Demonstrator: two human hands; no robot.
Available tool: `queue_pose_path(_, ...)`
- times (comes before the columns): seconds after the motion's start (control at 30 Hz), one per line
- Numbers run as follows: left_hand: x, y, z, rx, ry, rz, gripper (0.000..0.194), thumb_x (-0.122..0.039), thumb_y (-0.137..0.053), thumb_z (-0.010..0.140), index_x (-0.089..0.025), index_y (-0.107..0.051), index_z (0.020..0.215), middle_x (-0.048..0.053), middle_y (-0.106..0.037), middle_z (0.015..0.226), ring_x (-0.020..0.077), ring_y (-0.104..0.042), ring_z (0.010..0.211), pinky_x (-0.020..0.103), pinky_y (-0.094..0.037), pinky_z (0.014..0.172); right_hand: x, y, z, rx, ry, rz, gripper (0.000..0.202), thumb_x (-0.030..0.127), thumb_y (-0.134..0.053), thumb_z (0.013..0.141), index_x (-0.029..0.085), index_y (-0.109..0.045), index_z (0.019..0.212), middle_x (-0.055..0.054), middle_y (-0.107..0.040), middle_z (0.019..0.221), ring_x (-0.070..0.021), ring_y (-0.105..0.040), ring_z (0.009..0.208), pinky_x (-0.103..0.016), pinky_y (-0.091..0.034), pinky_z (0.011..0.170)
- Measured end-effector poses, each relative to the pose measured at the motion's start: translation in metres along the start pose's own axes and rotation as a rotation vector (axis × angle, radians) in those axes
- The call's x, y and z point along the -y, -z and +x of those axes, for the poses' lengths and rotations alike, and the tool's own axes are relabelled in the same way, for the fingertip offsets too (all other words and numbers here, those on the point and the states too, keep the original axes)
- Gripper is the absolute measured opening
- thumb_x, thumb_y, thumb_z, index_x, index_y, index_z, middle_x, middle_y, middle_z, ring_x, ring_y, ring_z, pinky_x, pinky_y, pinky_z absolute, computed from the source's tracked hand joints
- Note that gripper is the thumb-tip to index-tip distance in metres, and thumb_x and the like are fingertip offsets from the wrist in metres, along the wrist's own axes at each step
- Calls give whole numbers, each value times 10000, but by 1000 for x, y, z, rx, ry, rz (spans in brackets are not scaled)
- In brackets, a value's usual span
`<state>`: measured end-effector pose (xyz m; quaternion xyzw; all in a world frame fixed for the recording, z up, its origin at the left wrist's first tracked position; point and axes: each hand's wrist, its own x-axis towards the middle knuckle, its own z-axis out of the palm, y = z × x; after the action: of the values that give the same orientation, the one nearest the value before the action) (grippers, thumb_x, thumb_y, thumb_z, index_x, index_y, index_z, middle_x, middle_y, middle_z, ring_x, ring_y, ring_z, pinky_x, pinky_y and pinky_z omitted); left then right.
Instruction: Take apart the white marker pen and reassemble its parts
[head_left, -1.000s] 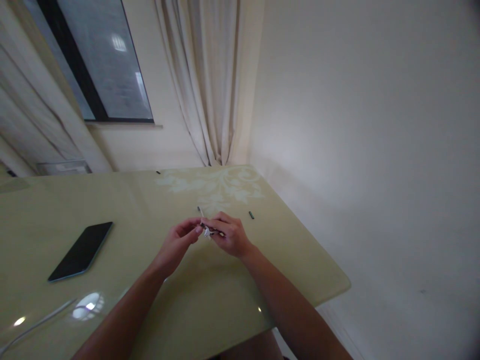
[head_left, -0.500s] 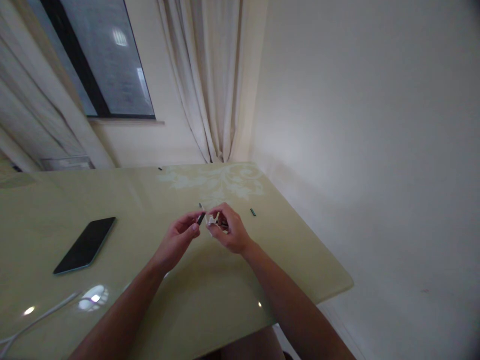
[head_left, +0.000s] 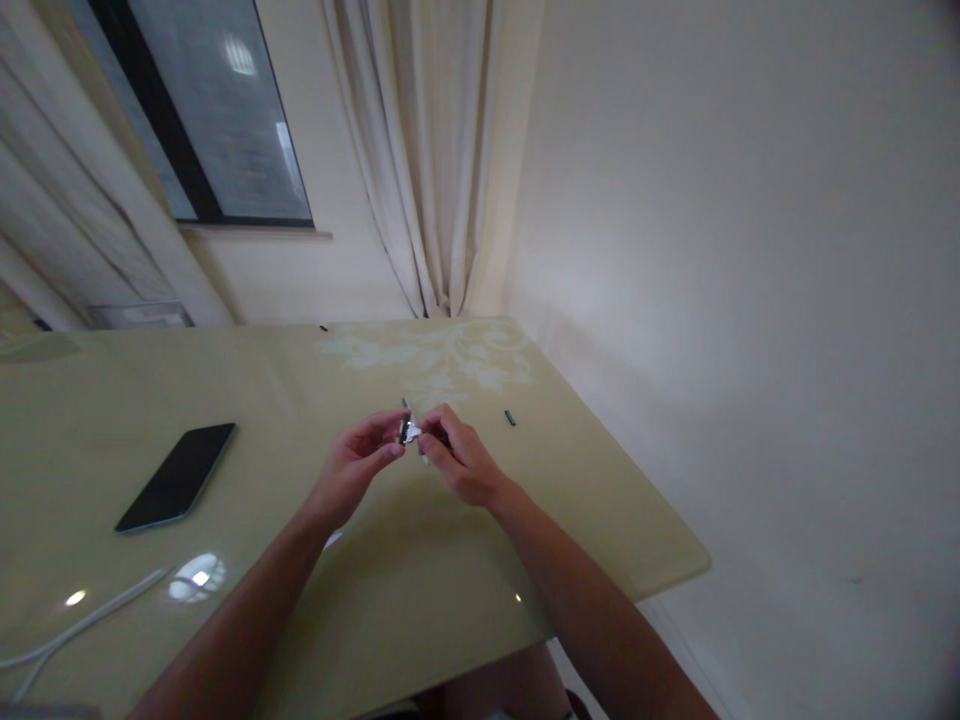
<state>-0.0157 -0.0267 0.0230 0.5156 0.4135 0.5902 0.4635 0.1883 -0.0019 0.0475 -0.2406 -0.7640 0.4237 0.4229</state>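
Both of my hands meet above the middle of a pale green glass table [head_left: 525, 560]. My left hand [head_left: 352, 470] pinches a small dark piece at its fingertips. My right hand [head_left: 459, 457] grips a small white and dark object [head_left: 411, 432], too small to make out. The two pieces touch between my fingertips. Just behind my hands a short thin stick [head_left: 405, 404] lies on the table.
A black phone [head_left: 177, 476] lies face up at the left. A white cable [head_left: 82, 624] runs along the near left edge. A small dark piece [head_left: 510, 417] lies to the right of my hands, another [head_left: 323, 328] at the far edge. Curtains and a window stand behind the table.
Half a second ago my hands were slightly apart with the dark piece separate in my left fingers. Now the hands have come together and the pieces touch.
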Motion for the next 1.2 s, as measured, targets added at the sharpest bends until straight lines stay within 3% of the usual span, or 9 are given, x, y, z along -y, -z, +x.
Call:
queue_pose_path(0.17, -2, 1, 0, 7, -14, -2, 444, -366, -921, 734, -280, -814, 1157, 79, -801, 1164, 236, -725, 1055, 354, -573, 954, 2, 0, 1, -21, 2, -41, 204, 433, -534, 1043, 236, -583, 1035, 14, -600, 817, -155, -549, 730, -276, -421, 708)
queue_pose_path(0.37, -4, 1, -1, 11, -31, 8, 444, -360, -929, 721, -259, -824, 1141, 95, -796, 1148, 223, -723, 1009, 329, -584, 903, -1, 1, 2, -79, 102, -63, 214, 425, -580, 1025, 213, -609, 1026, 2, -636, 834, -141, -550, 711, -267, -425, 683)
queue_pose_path(0.8, -14, -3, -1, 11, -82, 42, 380, -326, -929, 718, -285, -852, 1088, 48, -726, 981, 156, -656, 869, 260, -554, 783, -2, 6, 4, -82, 116, -101, 202, 393, -626, 1015, 199, -676, 993, 0, -667, 814, -132, -566, 696, -257, -431, 683)
queue_pose_path(1.2, -18, -6, -2, -18, -114, 66, 345, -293, -958, 647, -275, -876, 982, 5, -617, 784, 127, -593, 731, 253, -513, 677, -3, 5, 3, -84, 54, -13, 299, 488, -683, 980, 195, -710, 928, 8, -643, 740, -127, -533, 643, -259, -415, 639)
